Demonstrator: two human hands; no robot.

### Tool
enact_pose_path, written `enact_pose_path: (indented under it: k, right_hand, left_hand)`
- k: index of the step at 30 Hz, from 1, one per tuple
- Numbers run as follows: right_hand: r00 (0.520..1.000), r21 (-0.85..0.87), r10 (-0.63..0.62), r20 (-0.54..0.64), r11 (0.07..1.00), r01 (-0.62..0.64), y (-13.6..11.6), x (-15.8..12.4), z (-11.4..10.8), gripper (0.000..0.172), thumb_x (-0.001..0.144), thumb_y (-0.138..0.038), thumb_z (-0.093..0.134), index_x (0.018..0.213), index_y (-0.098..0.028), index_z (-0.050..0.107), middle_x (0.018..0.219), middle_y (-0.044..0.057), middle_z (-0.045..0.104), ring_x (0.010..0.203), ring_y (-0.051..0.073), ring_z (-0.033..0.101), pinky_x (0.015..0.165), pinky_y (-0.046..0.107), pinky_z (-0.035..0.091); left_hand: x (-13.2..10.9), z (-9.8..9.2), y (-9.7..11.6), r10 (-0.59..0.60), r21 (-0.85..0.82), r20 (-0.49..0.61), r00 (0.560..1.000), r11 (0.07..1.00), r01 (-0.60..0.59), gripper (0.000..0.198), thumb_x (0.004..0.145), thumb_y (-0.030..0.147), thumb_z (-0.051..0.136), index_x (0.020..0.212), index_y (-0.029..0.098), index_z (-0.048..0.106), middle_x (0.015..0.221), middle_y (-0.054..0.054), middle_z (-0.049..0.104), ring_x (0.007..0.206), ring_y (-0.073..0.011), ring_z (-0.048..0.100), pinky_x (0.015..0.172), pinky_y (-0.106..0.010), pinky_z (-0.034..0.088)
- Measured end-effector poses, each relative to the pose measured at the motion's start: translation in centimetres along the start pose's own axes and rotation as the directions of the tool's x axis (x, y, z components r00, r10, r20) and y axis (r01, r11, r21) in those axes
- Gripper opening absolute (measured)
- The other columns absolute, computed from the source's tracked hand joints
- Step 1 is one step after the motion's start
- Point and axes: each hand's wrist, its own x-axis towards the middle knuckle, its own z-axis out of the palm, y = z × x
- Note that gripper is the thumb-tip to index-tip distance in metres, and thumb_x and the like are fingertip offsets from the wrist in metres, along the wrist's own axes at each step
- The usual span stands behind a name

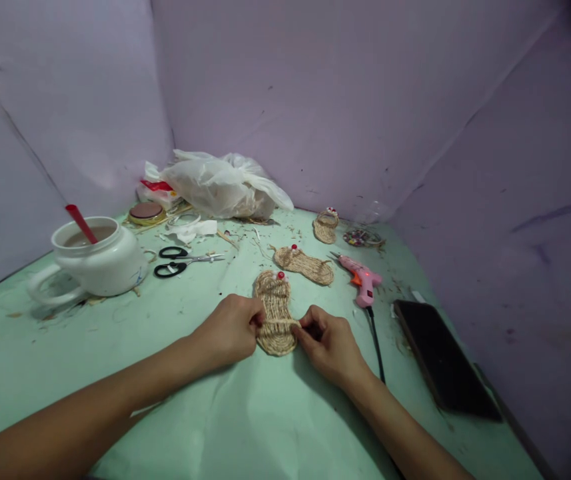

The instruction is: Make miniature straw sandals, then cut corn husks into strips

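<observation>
A small woven straw sandal [275, 307] with a red bead at its toe lies on the green table cover [225, 413]. My left hand [230, 330] pinches the left end of a straw strap stretched across the sandal's middle. My right hand [328, 343] pinches the strap's right end at the sandal's edge. Both hands rest on the table, fingers closed. A second straw sandal [305, 263] with a red bead lies just beyond, and a third straw piece [326, 225] stands near the back wall.
A pink glue gun [362, 279] with a black cord lies right of the sandals. A dark phone [442, 360] lies at the right. Black scissors [180, 261], a white pot [98, 260] with a red stick, and a plastic bag [225, 183] are at the left and back.
</observation>
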Motion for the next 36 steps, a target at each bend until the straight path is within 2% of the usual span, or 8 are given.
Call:
enact_pose_path:
  k: [9,12,17,22,28,32,34,36]
  right_hand:
    - [0.998,0.015,-0.009,0.062,1.0,0.008,-0.1,0.1,-0.2,0.011,0.077,-0.024,0.051,0.068,-0.019,0.047,0.053,-0.003,0.051,0.048,0.01,0.044,0.046,0.02,0.032]
    - [0.993,0.039,0.015,0.117,0.999,-0.02,-0.1,0.2,-0.5,0.009,0.077,-0.024,0.051,0.07,-0.018,0.05,0.056,-0.003,0.052,0.051,0.01,0.045,0.048,0.021,0.033]
    - [0.983,0.11,0.071,0.169,0.99,-0.09,0.2,0.3,-0.5,0.01,0.076,-0.027,0.053,0.071,-0.018,0.053,0.059,-0.003,0.052,0.053,0.011,0.045,0.05,0.022,0.035]
    - [0.986,0.042,0.05,0.161,0.997,-0.058,0.0,0.2,-0.6,0.008,0.076,-0.023,0.052,0.07,-0.018,0.05,0.055,-0.004,0.049,0.051,0.01,0.043,0.049,0.021,0.033]
    - [0.989,-0.05,-0.008,0.147,0.999,0.015,-0.2,-0.2,-0.5,0.005,0.074,-0.018,0.051,0.069,-0.019,0.049,0.055,-0.004,0.048,0.05,0.009,0.042,0.047,0.02,0.031]
    - [0.989,0.017,-0.02,0.145,1.0,0.018,-0.6,-0.4,-1.1,0.006,0.07,-0.012,0.051,0.069,-0.018,0.051,0.055,-0.004,0.048,0.05,0.009,0.042,0.047,0.019,0.032]
    - [0.971,0.096,-0.04,0.235,0.995,0.018,-1.3,-0.7,-1.9,0.005,0.07,-0.013,0.053,0.069,-0.018,0.054,0.057,-0.004,0.05,0.05,0.008,0.042,0.047,0.019,0.032]
    - [0.903,0.183,-0.083,0.421,0.983,0.005,-2.1,-1.1,-2.7,0.002,0.07,-0.017,0.059,0.069,-0.017,0.06,0.058,-0.003,0.052,0.05,0.009,0.043,0.046,0.019,0.032]
  left_hand:
    - [0.2,-0.6,0.1,0.018,-0.019,0.062,0.998,1.0,-0.017,0.011,0.062,0.007,0.045,0.059,0.015,0.052,0.054,0.003,0.048,0.054,-0.0098,0.042,0.05,-0.021,0.028]
    - [0.3,-1.0,0.0,0.03,-0.086,0.117,0.993,0.996,-0.02,0.011,0.059,0.007,0.045,0.059,0.015,0.052,0.056,0.003,0.049,0.055,-0.0096,0.043,0.051,-0.02,0.03]
    - [0.3,-1.0,-0.1,-0.018,-0.12,0.102,0.995,0.992,0.03,0.009,0.061,0.011,0.046,0.06,0.015,0.054,0.055,0.003,0.049,0.054,-0.0101,0.044,0.051,-0.02,0.031]
    - [0.0,-1.2,0.1,0.001,-0.075,0.092,0.996,0.997,0.006,0.009,0.059,0.01,0.045,0.061,0.016,0.051,0.058,0.003,0.05,0.056,-0.0101,0.044,0.051,-0.021,0.03]
    - [0.0,-2.2,0.4,-0.01,-0.014,0.202,0.979,1.0,0.013,0.007,0.057,0.011,0.042,0.055,0.018,0.041,0.053,0.004,0.044,0.053,-0.0101,0.038,0.048,-0.022,0.027]
    - [-0.5,-3.9,0.7,0.029,0.117,0.267,0.963,0.991,-0.062,0.01,0.058,0.011,0.041,0.053,0.018,0.037,0.052,0.004,0.041,0.051,-0.0099,0.033,0.047,-0.024,0.024]
    - [-1.0,-5.0,0.7,0.065,0.152,0.364,0.929,0.98,-0.128,0.01,0.056,0.009,0.042,0.053,0.018,0.042,0.05,0.005,0.041,0.05,-0.0097,0.033,0.047,-0.023,0.024]
    - [-1.4,-6.0,0.3,0.092,0.146,0.471,0.877,0.973,-0.18,0.014,0.055,0.006,0.042,0.055,0.018,0.05,0.05,0.006,0.044,0.048,-0.0092,0.034,0.046,-0.022,0.024]
